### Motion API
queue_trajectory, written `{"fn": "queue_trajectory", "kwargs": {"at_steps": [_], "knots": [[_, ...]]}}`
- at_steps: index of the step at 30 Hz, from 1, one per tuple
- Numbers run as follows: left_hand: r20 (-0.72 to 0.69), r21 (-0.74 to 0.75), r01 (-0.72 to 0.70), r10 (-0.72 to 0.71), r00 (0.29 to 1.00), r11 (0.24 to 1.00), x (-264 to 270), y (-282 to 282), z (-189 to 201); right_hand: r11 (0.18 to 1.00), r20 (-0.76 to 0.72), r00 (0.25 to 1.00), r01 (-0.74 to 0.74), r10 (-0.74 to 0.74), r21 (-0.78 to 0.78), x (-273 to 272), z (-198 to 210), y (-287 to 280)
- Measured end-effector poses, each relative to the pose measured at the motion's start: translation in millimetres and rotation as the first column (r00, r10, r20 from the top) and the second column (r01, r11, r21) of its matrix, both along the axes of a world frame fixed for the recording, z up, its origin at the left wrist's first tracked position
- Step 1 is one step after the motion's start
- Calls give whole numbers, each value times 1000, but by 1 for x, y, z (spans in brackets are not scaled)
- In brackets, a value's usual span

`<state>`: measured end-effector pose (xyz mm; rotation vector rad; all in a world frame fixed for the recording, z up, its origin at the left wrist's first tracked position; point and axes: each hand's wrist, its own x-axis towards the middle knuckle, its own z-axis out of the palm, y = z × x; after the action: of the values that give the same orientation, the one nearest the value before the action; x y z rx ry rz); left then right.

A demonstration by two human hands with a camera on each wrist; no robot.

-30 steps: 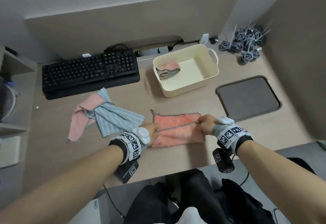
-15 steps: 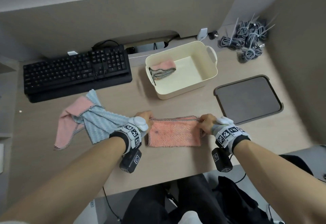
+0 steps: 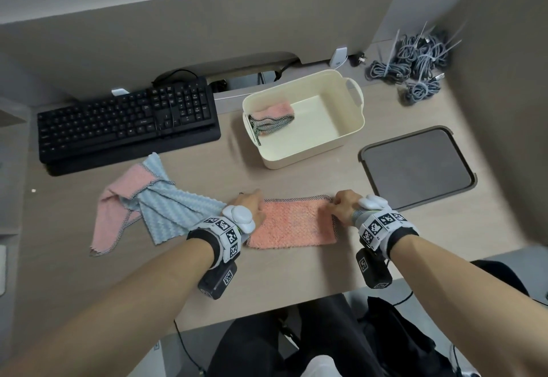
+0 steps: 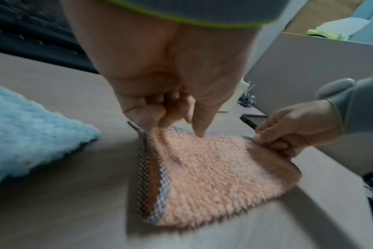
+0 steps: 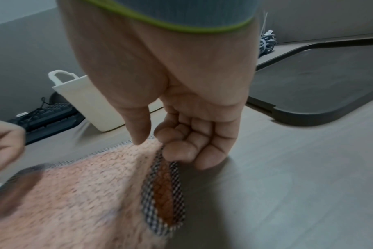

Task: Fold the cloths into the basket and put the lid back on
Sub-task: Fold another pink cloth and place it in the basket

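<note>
While our left grip (image 3: 250, 207) pinches the far left corner of the pink cloth (image 3: 292, 227) and our right grip (image 3: 345, 206) pinches its far right corner, the cloth lies folded on the surface (image 3: 296, 276) between our two wrists, with its checked hem along the far edge and down both short sides. From the head view we cannot see our fingertips, which are tucked under the knuckles, and the left wrist band covers the cloth's near left corner. The wrist views show the hold better, though both are blurred. On the left, curled fingers close on the hem corner and the thumb points down onto the pile just beside it. On the right, thumb and bent forefinger clamp the corner and raise it a little, so the two layers gape and a darker inside shows between the two hems. How far the near edge lies flat we cannot tell, as it smears out of focus. A heap of blue and pink cloths (image 3: 166, 207) lies to the left, its near end running under our left wrist. Beyond sits a cream basket (image 3: 350, 132) with another folded pink cloth (image 3: 274, 114) against its left wall, its lower part sunk behind the rim. A black keyboard (image 3: 124, 121), a grey tray (image 3: 415, 166) partly behind our right grip, and bundled cables (image 3: 415, 62) fill the far side
</note>
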<state>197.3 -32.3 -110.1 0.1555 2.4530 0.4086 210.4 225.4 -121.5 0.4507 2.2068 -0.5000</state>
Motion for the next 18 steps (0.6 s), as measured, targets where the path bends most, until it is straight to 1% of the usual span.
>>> {"fn": "queue_trajectory", "kwargs": {"at_steps": [1,2,4,5,7,9,11,12,14,15,17,18], "knots": [[23,24,23,-24,999,999,5,5,0,999,33,999,-35,36,-30,3,3,-5],[46,45,38,-40,998,998,9,9,-1,998,45,998,-39,41,-48,5,1,-8],[63,93,54,-60,996,994,16,15,-4,998,22,1000,2,-1,-56,9,-7,-15],[68,109,54,-61,996,993,19,16,-6,999,5,1000,-3,3,-43,10,-11,-16],[98,96,58,-67,993,994,23,13,-9,997,-3,997,-71,71,-14,12,-12,-16],[121,77,83,-92,988,994,26,9,-11,997,-26,997,-74,73,-9,12,-6,-9],[116,76,102,-110,987,992,29,9,-10,994,-27,997,-70,72,80,12,-5,0],[114,81,104,-112,987,991,29,10,-9,989,3,997,-75,75,128,13,-3,3],[96,92,109,-118,988,990,30,13,-6,988,43,997,-66,61,142,12,-3,4],[79,96,108,-116,990,990,30,13,-7,990,50,997,-60,54,127,13,-2,3],[94,83,119,-126,988,989,31,12,-7,997,127,991,-58,51,51,13,6,-2],[113,72,133,-141,984,988,33,11,-6,990,137,990,-53,35,127,14,-4,-12]]}}
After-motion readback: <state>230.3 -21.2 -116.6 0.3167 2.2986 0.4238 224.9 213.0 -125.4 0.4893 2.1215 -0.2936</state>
